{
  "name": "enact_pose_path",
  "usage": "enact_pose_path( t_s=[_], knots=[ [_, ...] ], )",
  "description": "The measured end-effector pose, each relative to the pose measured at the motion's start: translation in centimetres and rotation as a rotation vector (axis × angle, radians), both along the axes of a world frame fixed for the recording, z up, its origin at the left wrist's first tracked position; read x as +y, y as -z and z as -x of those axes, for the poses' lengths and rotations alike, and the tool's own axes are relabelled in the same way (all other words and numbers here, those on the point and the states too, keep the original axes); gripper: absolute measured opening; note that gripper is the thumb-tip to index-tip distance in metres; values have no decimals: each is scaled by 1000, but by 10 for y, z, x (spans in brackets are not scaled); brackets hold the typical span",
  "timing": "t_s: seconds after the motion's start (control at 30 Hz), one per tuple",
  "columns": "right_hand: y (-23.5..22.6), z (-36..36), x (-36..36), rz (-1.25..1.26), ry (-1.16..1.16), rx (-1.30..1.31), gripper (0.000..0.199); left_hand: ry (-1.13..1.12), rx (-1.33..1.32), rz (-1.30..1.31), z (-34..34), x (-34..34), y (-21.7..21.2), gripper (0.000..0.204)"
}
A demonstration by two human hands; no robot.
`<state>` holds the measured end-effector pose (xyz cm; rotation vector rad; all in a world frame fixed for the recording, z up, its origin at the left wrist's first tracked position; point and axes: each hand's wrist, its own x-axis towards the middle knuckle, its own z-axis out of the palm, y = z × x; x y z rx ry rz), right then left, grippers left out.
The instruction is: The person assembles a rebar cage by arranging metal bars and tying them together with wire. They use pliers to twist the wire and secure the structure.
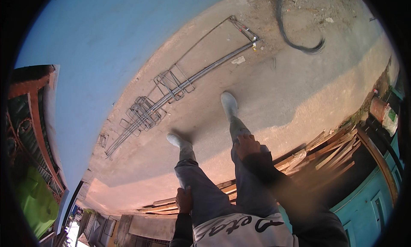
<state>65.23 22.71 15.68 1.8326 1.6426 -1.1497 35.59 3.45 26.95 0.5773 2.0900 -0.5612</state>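
My left hand (184, 200) is closed against the outer side of my left trouser leg (205, 191), its fingers curled at the cloth. Over my right knee lies my right hand (247, 147), resting on the dark trousers with its fingers spread and bent over the knee. I see no tool in either hand. Two pale rubber boots (229, 103) stand on the concrete at the ends of my legs. Beyond them, long steel bars (205, 70) lie on the ground with bent wire stirrups (143, 112) gathered around them, several bunched toward the left end.
A curved bundle of thin dark wire (295, 43) lies at the far right. Wooden planks (334, 150) are stacked close behind my legs, beside a turquoise door (364, 208). A blue wall (107, 37) bounds the far left. Rubble (329, 7) covers the upper right.
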Motion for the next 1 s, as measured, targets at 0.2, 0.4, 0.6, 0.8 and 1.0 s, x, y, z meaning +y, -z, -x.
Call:
enact_pose_path(
  t_s=[0.2, 0.4, 0.6, 0.8, 1.0],
  knots=[
    [-11, -21, 2, 178, -9, 41, 36, 12, -377, -152, -46, 66, -21, 48],
    [-8, -27, -8, 228, -18, 6, 35, -107, -725, 20, -80, 98, -24, 47],
    [93, -58, 10, 259, 68, 12, 36, -677, -797, -253, -119, 148, 48, 19],
    [275, -130, 106, -306, -295, -199, 52, -684, -776, -407, -180, 130, 163, 16],
    [385, -156, 201, -550, -709, -379, 60, -522, -772, -137, -179, 146, 188, 20]
  ],
)
